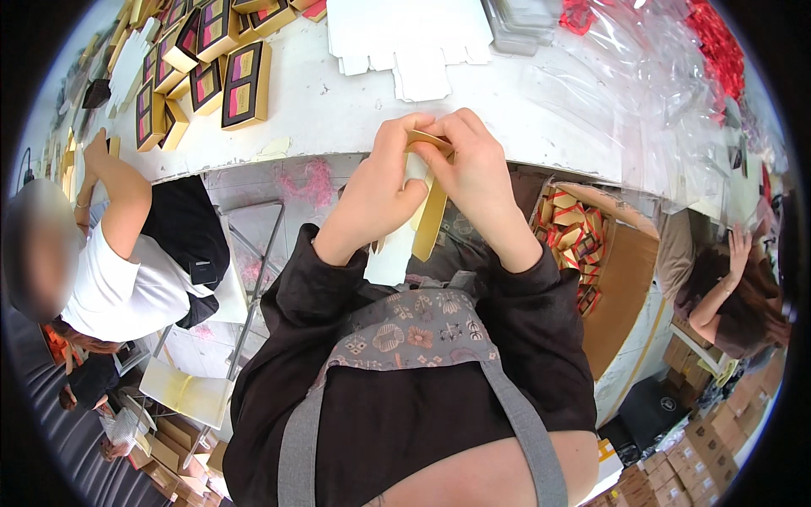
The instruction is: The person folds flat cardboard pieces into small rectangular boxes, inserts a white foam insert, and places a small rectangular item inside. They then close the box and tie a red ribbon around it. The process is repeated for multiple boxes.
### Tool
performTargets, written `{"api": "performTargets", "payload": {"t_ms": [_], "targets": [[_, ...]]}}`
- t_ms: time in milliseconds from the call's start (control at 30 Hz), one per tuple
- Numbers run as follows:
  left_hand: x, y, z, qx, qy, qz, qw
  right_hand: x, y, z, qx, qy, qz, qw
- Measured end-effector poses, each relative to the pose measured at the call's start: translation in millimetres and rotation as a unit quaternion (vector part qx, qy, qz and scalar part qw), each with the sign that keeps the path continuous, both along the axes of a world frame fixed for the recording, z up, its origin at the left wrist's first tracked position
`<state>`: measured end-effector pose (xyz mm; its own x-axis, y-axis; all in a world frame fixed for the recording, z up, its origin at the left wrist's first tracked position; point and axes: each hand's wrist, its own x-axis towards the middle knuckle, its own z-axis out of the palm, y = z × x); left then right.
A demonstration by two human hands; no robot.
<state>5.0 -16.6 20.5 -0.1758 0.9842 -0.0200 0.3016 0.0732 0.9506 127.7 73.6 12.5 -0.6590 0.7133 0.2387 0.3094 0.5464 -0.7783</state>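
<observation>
Just off the table's near edge, a thin folding carton piece [432,221], gold on one side and white on the other, is held between my two hands. The fingers of my left hand [376,194] are curled round its left side, near the top. My right hand [480,182] pinches the upper end, thumb bent in against the gold face. The fingertips of both hands meet at that end and partly hide it. The lower end hangs down in front of my apron. Beyond my hands lie flat white card blanks [405,38] on the table.
Gold boxes with dark inserts [245,84] are piled at the table's far left. Clear plastic trays [519,24], plastic bags [625,93] and red shred [714,51] lie to the right. A cardboard carton [625,296] of small boxes stands by my right arm. Co-workers sit on both sides.
</observation>
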Motion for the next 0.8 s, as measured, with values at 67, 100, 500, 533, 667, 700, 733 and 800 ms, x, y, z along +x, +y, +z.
{"api": "performTargets", "payload": {"t_ms": [67, 100, 500, 533, 667, 700, 733, 800], "targets": [[-1, 2, -3, 0.008, -0.02, 0.025, 0.999, -1, 0, 5, 0.071, -0.028, -0.001, 0.997], [-4, 2, -6, 0.014, -0.032, 0.043, 0.998, 1, 0, 11, 0.082, -0.039, 0.005, 0.996], [-27, 12, 30, 0.099, 0.542, -0.085, 0.83, -5, 5, 19, 0.303, -0.136, 0.073, 0.94], [-31, 14, 32, 0.103, 0.545, -0.1, 0.826, -4, 8, 21, 0.296, -0.14, 0.082, 0.941], [-45, 18, 31, 0.14, 0.514, -0.041, 0.845, -9, 12, 45, 0.28, -0.071, 0.056, 0.956], [-53, 19, 34, 0.152, 0.486, 0.004, 0.861, -10, 11, 51, 0.328, -0.049, 0.005, 0.943], [-61, 19, 35, 0.163, 0.457, 0.049, 0.873, -8, 7, 56, 0.375, -0.026, -0.045, 0.926], [-69, 16, 38, 0.032, 0.27, 0.187, 0.944, -5, -13, 59, 0.358, 0.02, -0.111, 0.927]]}}
